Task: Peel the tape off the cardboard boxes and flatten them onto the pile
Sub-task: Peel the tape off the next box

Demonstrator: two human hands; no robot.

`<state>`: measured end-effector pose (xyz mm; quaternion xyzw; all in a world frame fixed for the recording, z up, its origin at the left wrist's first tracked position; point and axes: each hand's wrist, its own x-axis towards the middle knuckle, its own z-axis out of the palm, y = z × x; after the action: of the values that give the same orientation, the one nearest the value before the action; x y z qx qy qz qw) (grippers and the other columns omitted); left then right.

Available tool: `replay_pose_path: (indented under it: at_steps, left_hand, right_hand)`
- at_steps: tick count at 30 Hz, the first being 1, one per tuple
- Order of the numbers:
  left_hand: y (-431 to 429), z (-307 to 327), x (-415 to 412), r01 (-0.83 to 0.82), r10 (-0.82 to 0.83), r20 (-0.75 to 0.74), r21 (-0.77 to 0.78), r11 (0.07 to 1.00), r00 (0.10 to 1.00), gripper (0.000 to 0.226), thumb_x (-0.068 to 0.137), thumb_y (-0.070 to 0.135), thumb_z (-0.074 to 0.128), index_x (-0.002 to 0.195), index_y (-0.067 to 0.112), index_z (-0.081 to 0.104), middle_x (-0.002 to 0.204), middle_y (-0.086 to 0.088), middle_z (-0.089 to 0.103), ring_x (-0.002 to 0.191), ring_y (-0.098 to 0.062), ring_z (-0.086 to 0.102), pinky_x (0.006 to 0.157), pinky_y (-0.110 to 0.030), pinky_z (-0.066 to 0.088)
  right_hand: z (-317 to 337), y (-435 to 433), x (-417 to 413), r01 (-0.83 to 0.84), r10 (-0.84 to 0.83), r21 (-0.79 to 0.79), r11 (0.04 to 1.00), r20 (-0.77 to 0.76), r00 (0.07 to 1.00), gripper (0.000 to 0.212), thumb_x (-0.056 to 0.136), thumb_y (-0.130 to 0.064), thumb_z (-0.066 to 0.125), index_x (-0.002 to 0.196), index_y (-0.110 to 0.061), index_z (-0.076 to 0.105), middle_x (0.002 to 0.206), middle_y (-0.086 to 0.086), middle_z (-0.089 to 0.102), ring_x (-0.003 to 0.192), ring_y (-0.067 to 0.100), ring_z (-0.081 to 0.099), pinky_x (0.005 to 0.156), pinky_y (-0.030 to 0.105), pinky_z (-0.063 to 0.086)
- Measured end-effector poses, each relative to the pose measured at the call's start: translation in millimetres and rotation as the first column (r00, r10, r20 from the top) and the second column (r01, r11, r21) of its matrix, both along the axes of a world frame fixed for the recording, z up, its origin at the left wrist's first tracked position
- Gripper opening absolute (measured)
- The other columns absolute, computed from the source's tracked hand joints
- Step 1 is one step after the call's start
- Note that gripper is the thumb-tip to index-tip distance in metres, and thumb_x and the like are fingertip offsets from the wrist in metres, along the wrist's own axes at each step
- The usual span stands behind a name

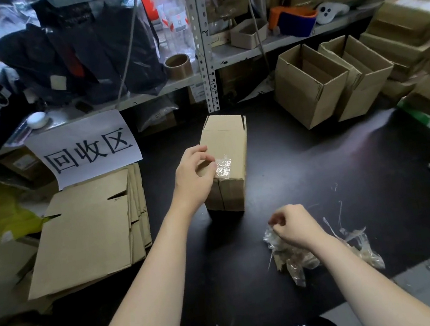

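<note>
Left hand (193,177) pinches flimsy, clingy tape (223,166) by its loose end; light, stiff box (225,139) beneath; right hand (294,225) curled, hold unclear.

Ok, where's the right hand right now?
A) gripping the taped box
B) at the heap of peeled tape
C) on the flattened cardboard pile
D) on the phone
B: the right hand sits, fingers curled, at the heap of peeled tape on the dark table; the left hand pinches the tape strip on the cardboard box.
</note>
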<state>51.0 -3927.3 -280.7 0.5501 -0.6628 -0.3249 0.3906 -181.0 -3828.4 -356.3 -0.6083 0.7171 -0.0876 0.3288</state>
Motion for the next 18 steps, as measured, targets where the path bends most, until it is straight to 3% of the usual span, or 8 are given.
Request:
replay_pose_path:
  at_steps: [3, 7, 10, 13, 18]
  left_hand:
    - [0.1, 3.3, 0.9, 0.002, -0.002, 0.025, -0.022, 1.0, 1.0, 0.007, 0.096, 0.012, 0.067, 0.094, 0.016, 0.072, 0.129, 0.009, 0.057, 0.118, -0.003, 0.053, 0.087, 0.004, 0.035]
    - [-0.9, 5.1, 3.2, 0.018, -0.015, 0.078, -0.035, 0.999, 0.997, 0.008, 0.096, 0.013, 0.068, 0.091, 0.019, 0.071, 0.125, 0.012, 0.056, 0.115, -0.002, 0.053, 0.084, 0.004, 0.035]
    - [-1.4, 4.3, 2.7, 0.024, -0.021, 0.087, -0.041, 0.999, 0.996, 0.009, 0.095, 0.012, 0.068, 0.089, 0.018, 0.07, 0.123, 0.012, 0.056, 0.116, -0.005, 0.055, 0.085, 0.001, 0.037]
    - [-0.6, 3.8, 1.2, 0.029, -0.023, 0.101, -0.056, 0.998, 0.995, 0.011, 0.094, 0.011, 0.069, 0.086, 0.019, 0.069, 0.122, 0.012, 0.056, 0.116, -0.006, 0.055, 0.087, 0.0, 0.036]
    - [1.5, 2.3, 1.1, 0.052, -0.034, 0.158, -0.105, 0.993, 0.987, 0.014, 0.094, 0.008, 0.067, 0.084, 0.019, 0.066, 0.121, 0.01, 0.053, 0.116, -0.01, 0.054, 0.093, -0.01, 0.037]
  right_hand:
    - [3.0, 4.0, 3.8, 0.054, -0.055, 0.014, 0.998, 0.064, 0.996, 0.03, 0.086, -0.022, 0.062, 0.11, -0.028, 0.078, 0.091, -0.008, 0.075, 0.093, 0.015, 0.069, 0.085, 0.03, 0.054]
    - [8.8, 5.6, 8.8, 0.123, -0.112, -0.103, 0.987, 0.106, 0.988, 0.049, 0.09, -0.028, 0.064, 0.138, -0.03, 0.058, 0.095, -0.012, 0.07, 0.1, 0.016, 0.063, 0.087, 0.035, 0.052]
    - [18.6, 0.0, 15.9, 0.231, -0.176, -0.247, 0.941, 0.225, 0.958, 0.048, 0.09, -0.025, 0.069, 0.137, -0.025, 0.058, 0.117, -0.006, 0.07, 0.116, 0.014, 0.061, 0.096, 0.029, 0.047]
    - [40.7, -11.8, 31.0, 0.327, -0.163, -0.386, 0.863, 0.399, 0.902, 0.051, 0.089, -0.026, 0.074, 0.137, -0.024, 0.058, 0.125, -0.011, 0.064, 0.113, 0.007, 0.061, 0.097, 0.024, 0.048]
    - [61.8, -28.5, 53.9, 0.292, -0.067, -0.398, 0.869, 0.491, 0.869, 0.07, 0.084, -0.041, 0.08, 0.146, -0.032, 0.048, 0.138, -0.018, 0.056, 0.12, 0.0, 0.056, 0.099, 0.021, 0.048]
